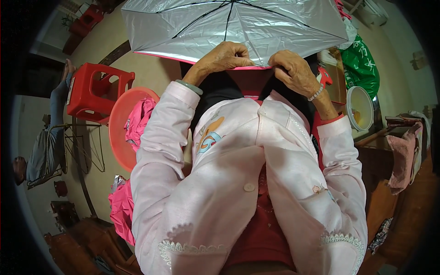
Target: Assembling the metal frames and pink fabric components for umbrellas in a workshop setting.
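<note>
An opened umbrella (256,27) with a silver inner side and dark ribs spreads out in front of me, its pink edge toward my lap. My left hand (227,56) pinches that edge, thumb and fingers pressed together. A short way to the right, my right hand (293,71) is closed on the same edge with its fingers curled. Between both hands the pink hem runs taut above my knees. Whether a small thing such as a needle sits in the fingertips is too small to tell.
On the left are a red plastic stool (94,91) and a coral basin (120,142) with pink fabric (140,120). More pink fabric (121,206) lies nearer. To the right stand a white bucket (360,108) and a green bag (360,64). Another person (43,151) sits far left.
</note>
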Available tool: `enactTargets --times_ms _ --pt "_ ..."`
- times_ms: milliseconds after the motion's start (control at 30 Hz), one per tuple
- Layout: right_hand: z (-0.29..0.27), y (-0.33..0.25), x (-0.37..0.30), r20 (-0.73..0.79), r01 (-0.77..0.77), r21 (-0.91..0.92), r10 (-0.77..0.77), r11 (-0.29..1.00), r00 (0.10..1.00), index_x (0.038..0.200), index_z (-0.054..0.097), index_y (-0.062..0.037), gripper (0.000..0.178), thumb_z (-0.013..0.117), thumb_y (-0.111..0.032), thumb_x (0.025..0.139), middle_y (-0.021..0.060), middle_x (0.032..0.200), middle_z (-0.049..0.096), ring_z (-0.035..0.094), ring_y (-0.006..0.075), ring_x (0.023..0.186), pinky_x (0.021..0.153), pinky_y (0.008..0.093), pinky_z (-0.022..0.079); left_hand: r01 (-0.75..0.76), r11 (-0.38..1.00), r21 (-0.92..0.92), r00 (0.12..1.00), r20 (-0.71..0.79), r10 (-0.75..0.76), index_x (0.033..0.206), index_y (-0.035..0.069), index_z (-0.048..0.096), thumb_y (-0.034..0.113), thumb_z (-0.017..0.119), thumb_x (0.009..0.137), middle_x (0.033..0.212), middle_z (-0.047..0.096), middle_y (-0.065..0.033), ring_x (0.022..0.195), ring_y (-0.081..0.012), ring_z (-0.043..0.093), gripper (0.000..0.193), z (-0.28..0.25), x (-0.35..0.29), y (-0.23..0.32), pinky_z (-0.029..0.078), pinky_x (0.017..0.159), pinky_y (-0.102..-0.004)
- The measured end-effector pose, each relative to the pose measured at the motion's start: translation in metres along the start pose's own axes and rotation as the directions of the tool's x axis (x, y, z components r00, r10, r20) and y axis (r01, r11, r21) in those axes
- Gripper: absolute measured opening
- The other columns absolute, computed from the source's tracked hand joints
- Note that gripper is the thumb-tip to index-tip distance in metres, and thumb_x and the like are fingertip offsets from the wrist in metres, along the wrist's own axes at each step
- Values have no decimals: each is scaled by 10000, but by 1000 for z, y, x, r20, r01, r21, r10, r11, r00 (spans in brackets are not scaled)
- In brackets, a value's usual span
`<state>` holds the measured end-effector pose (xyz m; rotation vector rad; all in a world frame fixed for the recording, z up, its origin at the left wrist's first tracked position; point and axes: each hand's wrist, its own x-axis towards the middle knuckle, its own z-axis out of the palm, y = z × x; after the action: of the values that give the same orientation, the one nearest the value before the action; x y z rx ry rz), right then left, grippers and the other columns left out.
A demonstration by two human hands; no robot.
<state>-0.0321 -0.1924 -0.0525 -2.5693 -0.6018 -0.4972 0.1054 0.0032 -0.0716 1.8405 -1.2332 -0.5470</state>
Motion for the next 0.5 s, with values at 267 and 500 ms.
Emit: enactTargets --times_ms 267,500 --pt "-1 -2 3 85 22 -21 -20 1000 996 789 506 -38 91 529 -43 701 103 766 519 510 282 746 699 359 404 -142 965 219 982 -95 166 758 9 605 185 653 739 636 564 -60 577 -119 503 184 10 -3 8 397 526 -262" --pt "-6 -2 3 88 45 -42 -41 998 995 793 514 -40 120 547 -14 680 103 769 513 500 294 749 706 361 398 -85 898 433 975 -149 164 700 46 603 337 590 732 721 589 -126 700 -320 574 294 8 -14 12 443 600 -410"
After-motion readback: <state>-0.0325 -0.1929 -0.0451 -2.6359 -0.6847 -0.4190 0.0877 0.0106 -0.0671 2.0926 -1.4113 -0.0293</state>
